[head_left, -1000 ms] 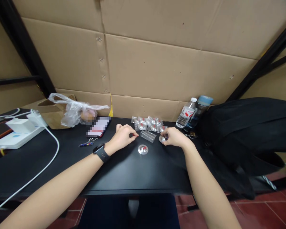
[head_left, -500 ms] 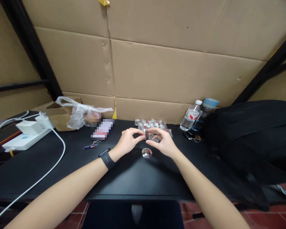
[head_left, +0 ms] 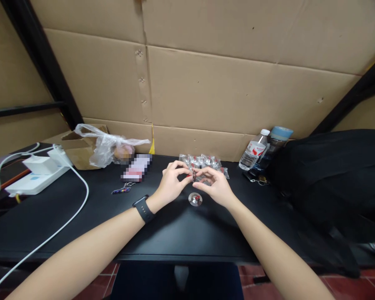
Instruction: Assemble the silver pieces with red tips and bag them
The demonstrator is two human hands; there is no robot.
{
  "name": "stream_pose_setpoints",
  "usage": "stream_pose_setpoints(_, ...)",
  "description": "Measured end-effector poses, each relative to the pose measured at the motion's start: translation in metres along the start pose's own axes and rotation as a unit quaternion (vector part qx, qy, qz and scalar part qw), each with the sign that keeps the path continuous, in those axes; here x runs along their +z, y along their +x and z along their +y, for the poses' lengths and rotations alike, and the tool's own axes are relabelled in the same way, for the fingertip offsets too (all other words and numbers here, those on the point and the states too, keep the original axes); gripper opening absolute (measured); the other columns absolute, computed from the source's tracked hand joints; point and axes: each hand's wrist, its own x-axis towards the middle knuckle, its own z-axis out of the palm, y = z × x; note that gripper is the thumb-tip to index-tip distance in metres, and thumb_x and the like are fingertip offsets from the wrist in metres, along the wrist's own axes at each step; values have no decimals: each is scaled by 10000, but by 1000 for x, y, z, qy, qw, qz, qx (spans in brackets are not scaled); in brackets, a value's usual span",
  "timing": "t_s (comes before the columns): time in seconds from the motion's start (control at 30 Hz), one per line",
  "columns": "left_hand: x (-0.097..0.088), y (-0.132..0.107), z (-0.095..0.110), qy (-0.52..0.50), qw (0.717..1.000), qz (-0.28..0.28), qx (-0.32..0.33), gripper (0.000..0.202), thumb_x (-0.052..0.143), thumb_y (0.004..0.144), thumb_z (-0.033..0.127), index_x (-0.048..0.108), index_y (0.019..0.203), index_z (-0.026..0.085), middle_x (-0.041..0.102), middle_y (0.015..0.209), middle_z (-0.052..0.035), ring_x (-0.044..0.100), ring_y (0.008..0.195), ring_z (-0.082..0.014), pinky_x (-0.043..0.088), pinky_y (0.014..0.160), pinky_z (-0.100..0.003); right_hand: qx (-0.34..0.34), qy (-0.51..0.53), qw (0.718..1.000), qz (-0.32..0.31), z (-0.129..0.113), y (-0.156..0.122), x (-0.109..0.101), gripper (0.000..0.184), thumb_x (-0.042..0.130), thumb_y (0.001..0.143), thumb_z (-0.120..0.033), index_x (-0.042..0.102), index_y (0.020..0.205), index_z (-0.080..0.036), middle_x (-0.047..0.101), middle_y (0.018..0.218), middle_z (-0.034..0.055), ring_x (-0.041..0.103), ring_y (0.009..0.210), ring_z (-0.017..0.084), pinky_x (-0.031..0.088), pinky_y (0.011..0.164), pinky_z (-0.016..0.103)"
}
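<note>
My left hand [head_left: 171, 181], with a dark watch [head_left: 143, 208] on its wrist, meets my right hand [head_left: 215, 185] above the table. Between their fingertips is a small metal disc [head_left: 194, 176], seen nearly edge-on, pinched from both sides. A bit of red shows by the left fingertips. Just below the hands, a matching shiny disc with a domed middle and a red piece at its centre, like a finger cymbal [head_left: 195, 199], lies on the black table. Behind the fingers are several clear plastic packets [head_left: 203, 160] with silvery and red contents, partly hidden.
On the left are a white power strip [head_left: 34, 183] with a cable, a cardboard box [head_left: 78, 152], a plastic bag [head_left: 104, 152], a blurred-out flat item [head_left: 137, 168] and a keychain [head_left: 121, 190]. A water bottle [head_left: 253, 154], a blue-lidded bottle [head_left: 276, 139] and a black backpack [head_left: 328, 179] stand right.
The view has shifted slightly. Both hands stay together at the disc, which has turned a little between the fingertips. The disc on the table lies where it was.
</note>
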Motion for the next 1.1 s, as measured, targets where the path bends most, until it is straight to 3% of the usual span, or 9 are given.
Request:
stream_pose_setpoints(0.23,1,-4,7,53,998,13,15,54,741,865,213,772,866,258,664,1092,-32,562,1142,-253,391,990,-451,28,9,999,29,7,2,-1,337,925,645,-338,708,854,-188,755,1178,128,725,1072,291,593,888,401)
stream_pose_setpoints(0.33,-2,-4,9,95,995,18,25,46,746,872,243,779,869,275,668,1119,-32,544,1162,-263,366,974,-455,24,14,999,19,7,3,-3,253,856,752,-383,741,871,-192,739,1189,116,723,1054,263,586,921,407)
stream_pose_setpoints(0.43,-4,-4,9,111,993,19,35,41,747,879,263,783,868,278,668,1130,-37,539,1158,-262,359,953,-443,-12,-44,999,6,4,3,-7,195,732,882,-396,775,905,-208,706,1214,111,690,1103,247,576,930,396)
stream_pose_setpoints(0.57,-3,-5,10,128,990,18,59,51,751,885,288,795,863,301,663,1121,-36,533,1153,-260,344,927,-432,-42,-144,989,9,0,2,-10,146,716,885,-341,779,899,-210,677,1201,112,690,1025,234,579,814,358)
stream_pose_setpoints(0.77,-2,-5,10,144,986,20,86,57,755,886,295,798,856,317,675,1096,-33,532,1152,-262,328,916,-434,-71,-201,977,5,-5,1,-9,99,663,894,-254,744,857,-210,653,1152,93,648,1062,224,543,856,347)
stream_pose_setpoints(0.87,-2,-5,10,137,987,-5,87,59,737,899,294,781,861,299,682,1104,-28,547,1149,-256,334,924,-431,-63,-207,976,-11,-7,1,-9,86,649,886,-233,705,831,-197,613,1163,93,634,1022,205,535,838,327)
stream_pose_setpoints(0.97,-5,-4,11,99,992,-44,68,89,669,940,322,739,981,285,681,1150,-28,570,1150,-244,362,954,-421,-60,-199,978,-19,-8,1,-9,75,638,879,-226,675,825,-190,581,1168,95,618,1030,206,527,843,325)
stream_pose_setpoints(1.1,-7,-3,10,18,994,-96,48,417,695,902,408,583,1286,290,656,1309,-48,568,1240,-252,379,1039,-422,-58,-200,978,-21,-11,2,-10,67,634,872,-225,662,820,-193,563,1169,97,603,1047,219,513,862,341)
